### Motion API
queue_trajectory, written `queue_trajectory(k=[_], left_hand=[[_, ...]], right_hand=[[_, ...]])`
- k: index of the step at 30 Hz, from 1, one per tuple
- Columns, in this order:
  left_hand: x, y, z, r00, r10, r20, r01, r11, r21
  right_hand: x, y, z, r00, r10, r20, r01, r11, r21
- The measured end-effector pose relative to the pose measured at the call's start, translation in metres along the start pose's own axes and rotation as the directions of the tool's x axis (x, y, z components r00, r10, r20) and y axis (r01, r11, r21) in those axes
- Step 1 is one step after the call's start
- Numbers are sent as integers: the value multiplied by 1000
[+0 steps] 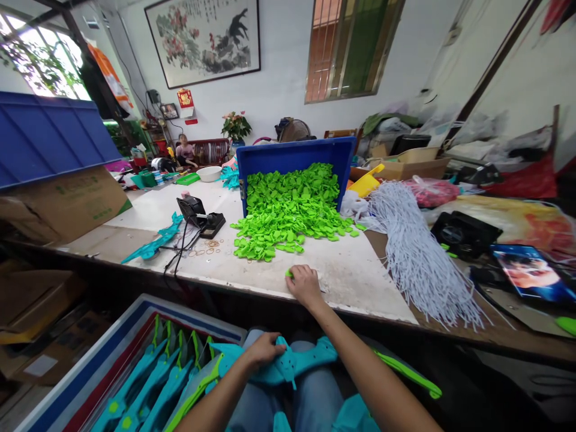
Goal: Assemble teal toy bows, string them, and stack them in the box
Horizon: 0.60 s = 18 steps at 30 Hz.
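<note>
My left hand grips a teal plastic part with small holes, which lies across my lap. On the table's front edge, my right hand has its fingers closed round a small green plastic piece, mostly hidden by them. Beyond it, a heap of small bright green plastic pieces spills from a blue bin tipped on its side. Long green strips show beside my lap on the right. At lower left, several teal parts with green trim stand in a row inside a striped box.
A soldering iron stand with a cable and another teal part lie left on the table. To the right are a bundle of white cords and a lit phone. A person sits far back.
</note>
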<state>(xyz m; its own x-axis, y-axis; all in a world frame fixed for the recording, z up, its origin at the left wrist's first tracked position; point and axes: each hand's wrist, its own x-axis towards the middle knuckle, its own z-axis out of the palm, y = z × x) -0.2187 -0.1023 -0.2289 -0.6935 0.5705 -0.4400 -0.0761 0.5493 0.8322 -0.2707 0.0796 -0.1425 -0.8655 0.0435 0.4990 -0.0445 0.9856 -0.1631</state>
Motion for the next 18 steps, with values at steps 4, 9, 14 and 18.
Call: queue_trajectory(k=[4, 9, 14, 18], left_hand=[[-1, 1, 0, 999, 28, -20, -28, 1000, 4], [-5, 3, -2, 998, 43, -50, -42, 999, 21], [-8, 9, -4, 999, 52, -11, -52, 999, -10], [-13, 20, -4, 999, 35, 27, -34, 999, -41]], right_hand=[[1, -2, -6, 998, -4, -70, 11, 994, 109], [-41, -23, -25, 967, -99, -233, 201, 863, 464], [-126, -25, -24, 999, -24, -36, 41, 791, 610], [-174, -5, -12, 996, 78, 53, -94, 801, 591]])
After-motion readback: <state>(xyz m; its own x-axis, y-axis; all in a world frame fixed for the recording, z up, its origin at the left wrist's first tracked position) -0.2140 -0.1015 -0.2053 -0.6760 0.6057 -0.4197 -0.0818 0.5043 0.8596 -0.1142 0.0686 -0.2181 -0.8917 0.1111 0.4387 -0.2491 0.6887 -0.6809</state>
